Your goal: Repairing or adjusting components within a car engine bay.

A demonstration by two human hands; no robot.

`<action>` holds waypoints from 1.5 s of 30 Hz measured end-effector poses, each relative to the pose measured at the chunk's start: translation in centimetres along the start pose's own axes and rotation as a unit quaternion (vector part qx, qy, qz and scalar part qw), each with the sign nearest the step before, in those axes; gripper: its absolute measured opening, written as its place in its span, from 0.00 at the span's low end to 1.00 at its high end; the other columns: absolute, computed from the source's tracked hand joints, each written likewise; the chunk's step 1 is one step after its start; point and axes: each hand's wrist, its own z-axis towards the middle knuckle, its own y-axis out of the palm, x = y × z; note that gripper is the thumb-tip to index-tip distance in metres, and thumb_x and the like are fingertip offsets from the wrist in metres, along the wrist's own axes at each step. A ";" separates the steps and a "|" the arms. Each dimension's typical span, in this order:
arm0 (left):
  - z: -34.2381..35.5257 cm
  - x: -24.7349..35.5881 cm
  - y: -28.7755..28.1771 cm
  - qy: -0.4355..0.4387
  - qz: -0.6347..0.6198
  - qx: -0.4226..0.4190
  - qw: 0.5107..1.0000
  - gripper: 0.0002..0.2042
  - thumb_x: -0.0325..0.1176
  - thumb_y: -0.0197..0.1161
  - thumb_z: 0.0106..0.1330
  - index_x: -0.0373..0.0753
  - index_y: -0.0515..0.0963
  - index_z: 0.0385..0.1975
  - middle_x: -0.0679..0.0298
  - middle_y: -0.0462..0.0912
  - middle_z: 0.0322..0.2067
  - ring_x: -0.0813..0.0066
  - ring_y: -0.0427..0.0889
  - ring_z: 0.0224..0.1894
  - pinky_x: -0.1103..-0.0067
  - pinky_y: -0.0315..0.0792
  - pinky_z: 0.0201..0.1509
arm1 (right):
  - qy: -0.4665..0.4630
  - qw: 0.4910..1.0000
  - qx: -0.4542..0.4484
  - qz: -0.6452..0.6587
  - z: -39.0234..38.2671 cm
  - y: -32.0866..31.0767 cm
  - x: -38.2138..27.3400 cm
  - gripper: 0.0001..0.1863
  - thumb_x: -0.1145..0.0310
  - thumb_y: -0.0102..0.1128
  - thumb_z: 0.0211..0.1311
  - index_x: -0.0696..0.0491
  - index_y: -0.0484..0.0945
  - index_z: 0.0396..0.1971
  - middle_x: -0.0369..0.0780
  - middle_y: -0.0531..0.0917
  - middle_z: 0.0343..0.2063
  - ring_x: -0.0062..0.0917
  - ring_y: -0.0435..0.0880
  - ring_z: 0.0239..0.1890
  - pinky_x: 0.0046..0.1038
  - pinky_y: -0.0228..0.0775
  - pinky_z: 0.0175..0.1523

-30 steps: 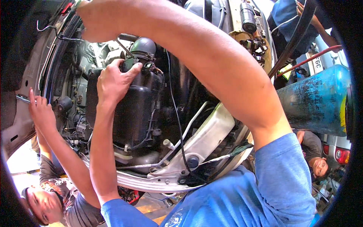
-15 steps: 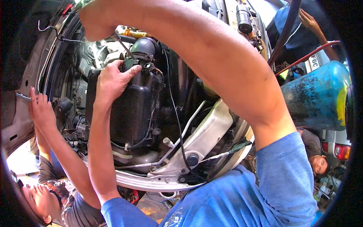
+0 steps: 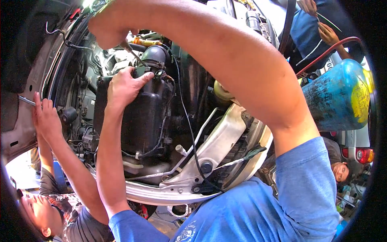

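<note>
An exposed engine bay (image 3: 213,147) and blue tank (image 3: 336,97) show a vehicle workshop.

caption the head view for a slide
Left hand on a black engine-bay housing, right hand holding a slim tool.

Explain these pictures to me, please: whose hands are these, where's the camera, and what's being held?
No robot here: a person works bare-handed, seen by a camera worn on that person's head, looking down. Every picture comes from it; its fisheye lens bends straight edges. Below lies a vehicle's engine bay, with a large black box and a thin black cable. The left hand rests on top of the box. The right hand seems to hold a thin-shafted tool, its handle mostly hidden. The hand at far left belongs to another person.
</note>
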 end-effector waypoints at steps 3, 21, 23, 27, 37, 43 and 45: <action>-0.1 0.1 0.0 -0.002 0.002 -0.001 1.000 0.36 0.65 0.66 0.54 0.33 0.81 0.45 0.43 0.84 0.40 0.48 0.84 0.46 0.62 0.75 0.51 | -0.004 1.000 0.007 -0.005 -0.3 -0.4 -0.4 0.12 0.65 0.65 0.56 0.51 0.87 0.39 0.40 0.87 0.42 0.32 0.87 0.41 0.37 0.79 0.43; 0.0 0.4 -0.2 -0.016 0.009 -0.002 1.000 0.35 0.65 0.66 0.54 0.33 0.81 0.43 0.44 0.84 0.42 0.48 0.84 0.47 0.61 0.75 0.52 | 0.026 0.992 -0.093 0.077 -2.0 -4.3 -0.4 0.12 0.66 0.65 0.56 0.52 0.87 0.38 0.42 0.88 0.40 0.33 0.88 0.40 0.37 0.80 0.44; -0.1 0.5 -0.3 -0.015 0.018 -0.004 1.000 0.34 0.64 0.66 0.54 0.33 0.82 0.42 0.43 0.84 0.41 0.48 0.84 0.47 0.61 0.75 0.52 | 0.048 0.983 -0.153 0.093 -1.8 -5.2 -0.7 0.11 0.67 0.65 0.56 0.52 0.87 0.38 0.42 0.88 0.39 0.33 0.88 0.40 0.37 0.80 0.44; -0.1 0.7 -0.4 -0.025 0.023 -0.009 0.999 0.34 0.64 0.67 0.54 0.33 0.82 0.43 0.44 0.85 0.41 0.49 0.84 0.47 0.62 0.75 0.52 | 0.004 0.966 -0.259 0.008 -0.6 -5.9 -1.5 0.10 0.69 0.66 0.55 0.53 0.88 0.37 0.41 0.88 0.38 0.32 0.88 0.39 0.35 0.81 0.42; 0.1 0.1 -0.1 -0.018 0.028 0.012 0.999 0.35 0.65 0.67 0.53 0.34 0.82 0.44 0.45 0.85 0.41 0.50 0.85 0.47 0.62 0.75 0.52 | 0.002 0.998 -0.049 0.042 -1.5 -2.6 0.9 0.10 0.68 0.67 0.56 0.53 0.86 0.38 0.39 0.88 0.36 0.29 0.87 0.39 0.34 0.80 0.39; 0.7 -0.6 0.2 0.057 -0.041 -0.014 0.997 0.30 0.58 0.68 0.58 0.32 0.82 0.42 0.51 0.84 0.28 0.61 0.83 0.31 0.67 0.74 0.40 | 0.042 0.982 -0.171 0.067 0.8 0.0 1.4 0.09 0.61 0.67 0.57 0.45 0.88 0.36 0.36 0.88 0.35 0.31 0.86 0.40 0.38 0.80 0.38; 1.2 -1.0 0.3 0.107 -0.061 -0.005 0.992 0.25 0.50 0.68 0.61 0.31 0.81 0.46 0.52 0.86 0.34 0.64 0.84 0.36 0.70 0.74 0.45 | 0.039 0.992 -0.117 -0.040 2.3 1.5 0.7 0.16 0.55 0.59 0.62 0.41 0.84 0.47 0.35 0.85 0.46 0.31 0.81 0.52 0.42 0.74 0.49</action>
